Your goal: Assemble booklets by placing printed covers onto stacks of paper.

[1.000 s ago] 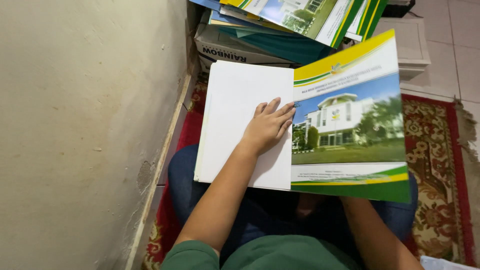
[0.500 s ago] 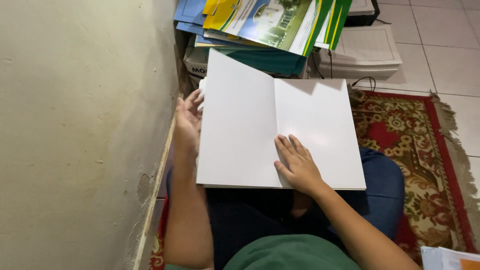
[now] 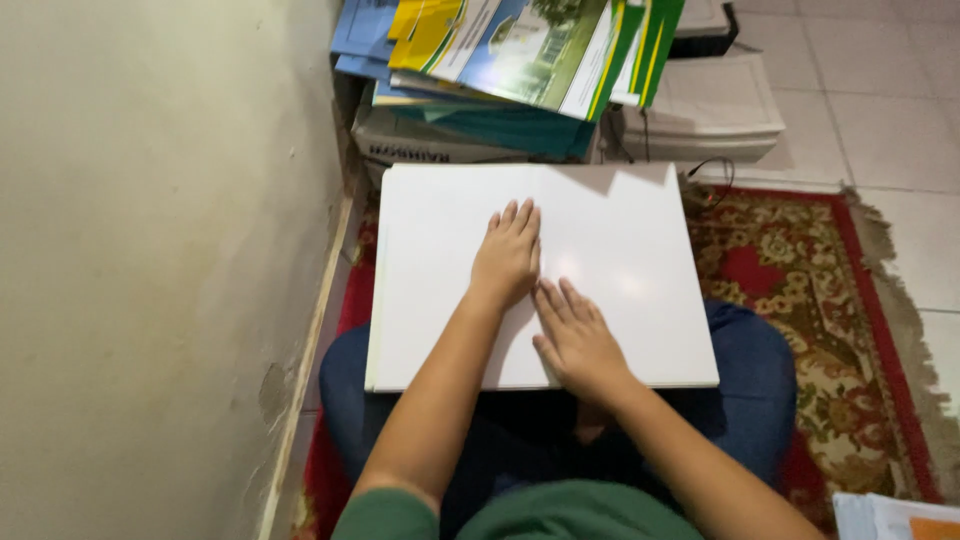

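Observation:
A large white folder (image 3: 620, 240) lies spread flat across my lap, its blank inside facing up. My left hand (image 3: 508, 256) rests palm down near the middle, fingers together and pointing away from me. My right hand (image 3: 576, 338) lies flat just below and to the right of it, near the folder's front edge, fingers stretched toward the left hand. Both hands press on the sheet and grip nothing.
A stack of printed folders in blue, yellow and green (image 3: 520, 50) sits on boxes (image 3: 440, 145) ahead. A beige wall (image 3: 150, 250) runs along the left. A red patterned rug (image 3: 830, 330) covers the floor; white tiles (image 3: 890, 110) lie beyond. Papers (image 3: 890, 515) show at the bottom right.
The folder was opened out flat, hiding its printed cover. My left hand moved from the left edge to the middle, and my right hand stayed on the sheet near the front.

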